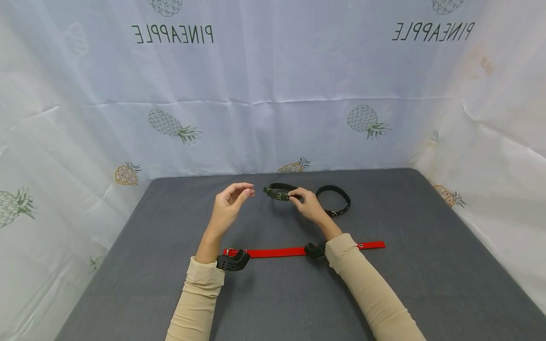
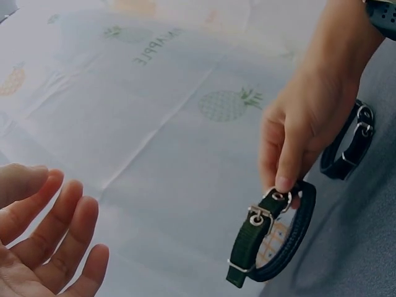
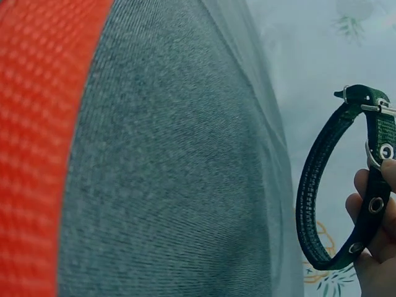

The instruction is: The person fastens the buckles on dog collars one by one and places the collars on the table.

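My right hand (image 1: 310, 207) pinches a dark green dog collar (image 1: 278, 195) between thumb and fingers, near its metal D-ring. Buckled into a loop, the collar (image 2: 249, 240) shows its buckle, eyelets and free strap end in the left wrist view. To its left, my left hand (image 1: 226, 208) is raised with relaxed, slightly bent fingers and holds nothing; a gap separates it from the collar. A second dark collar (image 1: 349, 201), also buckled into a ring, rests on the table just right of my right hand.
A red collar (image 1: 277, 253) lies stretched out across the grey table (image 1: 170, 303), below both forearms, which partly cover it. White cloth printed with pineapples (image 1: 273, 132) hangs behind the table and along both sides. Each wrist wears a black device (image 1: 233, 261).
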Available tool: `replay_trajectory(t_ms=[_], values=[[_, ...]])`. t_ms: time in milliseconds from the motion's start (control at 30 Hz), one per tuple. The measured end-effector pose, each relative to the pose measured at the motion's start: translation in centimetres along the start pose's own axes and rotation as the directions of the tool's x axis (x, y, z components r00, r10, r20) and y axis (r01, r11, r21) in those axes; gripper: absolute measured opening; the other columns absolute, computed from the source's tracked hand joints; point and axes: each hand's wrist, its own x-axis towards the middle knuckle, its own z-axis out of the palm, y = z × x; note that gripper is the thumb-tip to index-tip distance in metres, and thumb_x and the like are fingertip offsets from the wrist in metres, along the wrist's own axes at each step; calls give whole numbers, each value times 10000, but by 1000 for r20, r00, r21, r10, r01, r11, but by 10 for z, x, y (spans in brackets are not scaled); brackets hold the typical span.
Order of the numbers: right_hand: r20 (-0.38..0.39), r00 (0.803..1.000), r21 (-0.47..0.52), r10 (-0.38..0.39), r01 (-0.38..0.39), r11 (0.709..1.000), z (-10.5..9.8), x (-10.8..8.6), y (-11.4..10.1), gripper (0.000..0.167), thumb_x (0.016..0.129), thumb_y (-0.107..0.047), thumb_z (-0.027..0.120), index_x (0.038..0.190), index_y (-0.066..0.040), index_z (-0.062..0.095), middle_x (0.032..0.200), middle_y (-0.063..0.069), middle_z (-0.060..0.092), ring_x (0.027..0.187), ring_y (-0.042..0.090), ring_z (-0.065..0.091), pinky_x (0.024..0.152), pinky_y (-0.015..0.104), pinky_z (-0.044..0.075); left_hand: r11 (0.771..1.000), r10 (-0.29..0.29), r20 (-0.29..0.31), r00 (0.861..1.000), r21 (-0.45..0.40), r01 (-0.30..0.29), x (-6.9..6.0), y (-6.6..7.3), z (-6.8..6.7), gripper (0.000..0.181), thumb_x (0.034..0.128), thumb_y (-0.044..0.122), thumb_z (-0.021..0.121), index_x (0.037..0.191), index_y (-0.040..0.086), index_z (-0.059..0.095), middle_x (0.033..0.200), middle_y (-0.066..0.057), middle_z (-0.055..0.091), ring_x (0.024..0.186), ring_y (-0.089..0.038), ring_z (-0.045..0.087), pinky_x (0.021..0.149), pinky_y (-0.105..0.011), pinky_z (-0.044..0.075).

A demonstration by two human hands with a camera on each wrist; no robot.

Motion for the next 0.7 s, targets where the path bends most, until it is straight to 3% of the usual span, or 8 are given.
replay_trajectory(t_ms=[367, 700], values=[[-2, 999, -67, -39, 38, 997, 9, 2, 7, 216, 944, -63, 583, 1110, 51, 661, 1131, 227, 655, 1076, 374, 613, 906, 495, 509, 1000, 3, -6, 1000, 17, -3, 0, 0, 0, 242, 966, 43, 549, 1131, -127, 596, 929, 215, 661, 912, 15, 643, 899, -122, 510], [64, 997, -104, -46, 52, 993, 15, 4, 10, 204, 930, -50, 600, 1081, 50, 692, 1075, 212, 668, 1030, 366, 619, 916, 487, 504, 1000, 14, -5, 1000, 16, -14, 0, 0, -1, 236, 963, 30, 547, 1123, -136, 593, 928, 218, 659, 901, 60, 632, 898, -118, 509]])
